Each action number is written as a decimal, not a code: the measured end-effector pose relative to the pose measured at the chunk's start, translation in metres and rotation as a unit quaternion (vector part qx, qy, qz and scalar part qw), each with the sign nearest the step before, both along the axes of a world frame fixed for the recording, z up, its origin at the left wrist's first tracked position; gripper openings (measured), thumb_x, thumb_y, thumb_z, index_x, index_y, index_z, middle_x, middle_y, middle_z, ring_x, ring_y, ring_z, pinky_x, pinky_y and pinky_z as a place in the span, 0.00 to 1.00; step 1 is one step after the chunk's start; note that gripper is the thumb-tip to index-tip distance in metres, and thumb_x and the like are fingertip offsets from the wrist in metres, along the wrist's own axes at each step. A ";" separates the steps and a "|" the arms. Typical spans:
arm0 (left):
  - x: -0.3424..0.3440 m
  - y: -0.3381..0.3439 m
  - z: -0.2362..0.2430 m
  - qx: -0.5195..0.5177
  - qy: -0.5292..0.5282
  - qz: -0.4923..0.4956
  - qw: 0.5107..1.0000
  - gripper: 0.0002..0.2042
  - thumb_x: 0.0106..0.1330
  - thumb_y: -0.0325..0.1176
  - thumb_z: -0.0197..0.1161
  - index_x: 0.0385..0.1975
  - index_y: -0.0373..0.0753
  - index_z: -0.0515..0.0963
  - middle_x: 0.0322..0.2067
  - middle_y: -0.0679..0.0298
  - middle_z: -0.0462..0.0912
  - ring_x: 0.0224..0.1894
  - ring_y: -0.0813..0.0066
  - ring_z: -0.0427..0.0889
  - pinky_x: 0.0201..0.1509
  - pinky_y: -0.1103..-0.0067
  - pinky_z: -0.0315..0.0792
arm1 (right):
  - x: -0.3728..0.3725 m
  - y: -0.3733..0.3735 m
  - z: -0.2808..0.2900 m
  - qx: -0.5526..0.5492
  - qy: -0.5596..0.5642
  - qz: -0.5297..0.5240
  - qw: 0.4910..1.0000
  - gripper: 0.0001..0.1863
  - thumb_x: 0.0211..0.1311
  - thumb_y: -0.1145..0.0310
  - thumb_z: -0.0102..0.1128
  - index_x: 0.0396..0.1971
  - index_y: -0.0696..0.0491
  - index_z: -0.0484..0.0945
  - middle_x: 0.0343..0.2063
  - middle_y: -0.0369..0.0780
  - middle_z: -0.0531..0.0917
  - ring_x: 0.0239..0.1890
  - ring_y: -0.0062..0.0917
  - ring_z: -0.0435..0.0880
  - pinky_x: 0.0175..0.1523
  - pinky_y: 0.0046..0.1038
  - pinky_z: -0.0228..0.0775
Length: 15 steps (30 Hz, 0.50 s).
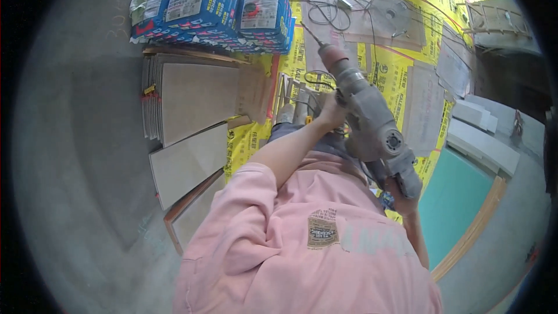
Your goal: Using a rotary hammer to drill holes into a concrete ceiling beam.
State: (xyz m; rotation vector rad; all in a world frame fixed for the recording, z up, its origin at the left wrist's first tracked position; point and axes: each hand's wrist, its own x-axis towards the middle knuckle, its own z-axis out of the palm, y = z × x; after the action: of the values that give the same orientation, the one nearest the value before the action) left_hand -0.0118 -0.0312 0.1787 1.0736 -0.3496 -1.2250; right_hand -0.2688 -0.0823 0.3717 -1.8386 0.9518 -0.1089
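A large grey, dusty rotary hammer drill [372, 122] is held diagonally in front of my body, its long thin bit pointing up and to the left past a reddish chuck collar. My left hand [332, 110] is closed on the drill just below the chuck. My right hand [401, 197] grips its rear handle at the lower right, partly hidden by the tool. A black cord [318, 81] loops beside my left hand.
Stacked blue bags [200, 6] stand at upper left, above leaning beige boards [195, 99]. Yellow floor sheeting [244, 145] carries cardboard, coiled cables [328, 17] and loose items. White panels [482, 145], a green board [453, 203] and wood strips are at right, a ladder [479, 20] at upper right.
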 end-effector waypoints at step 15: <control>0.039 0.059 -0.050 -0.014 0.462 0.121 0.878 0.20 0.67 0.31 0.62 0.57 0.41 0.66 0.52 0.60 0.75 0.56 0.67 0.75 0.58 0.70 0.75 | 0.084 0.017 0.032 -0.021 -0.024 0.018 0.999 0.17 0.49 0.75 0.71 0.40 0.59 0.79 0.30 0.41 0.85 0.33 0.25 0.84 0.41 0.28 0.74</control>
State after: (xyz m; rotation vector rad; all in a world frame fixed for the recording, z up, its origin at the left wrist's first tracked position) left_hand 0.0273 0.0281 0.1287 0.3887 0.4942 -1.3511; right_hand -0.1846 -0.0653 0.4035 -1.8832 0.8877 -0.1521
